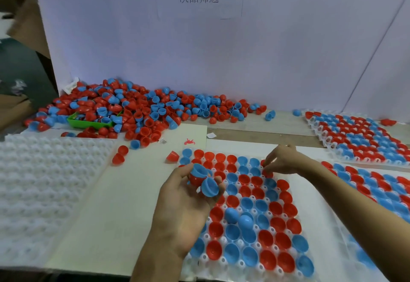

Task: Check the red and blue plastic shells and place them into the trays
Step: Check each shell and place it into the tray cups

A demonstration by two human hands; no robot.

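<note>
A white tray [224, 261] in front of me holds several red and blue shells in its pockets. My left hand [184, 204] hovers over the tray's left edge and grips a bunch of shells: two blue shells [209, 187] and a red shell [195, 180]. My right hand [281, 159] reaches to the tray's far right part, its fingertips pinching a red shell [267, 173] at a pocket. A large heap of loose red and blue shells [133, 106] lies at the back left.
Filled trays lie at the right [355, 139] and near right [377, 188]. A stack of empty white trays [44, 181] sits at the left. A green bin [88, 121] is half buried in the heap. Loose shells [119, 155] lie on the white board. A white backboard stands behind.
</note>
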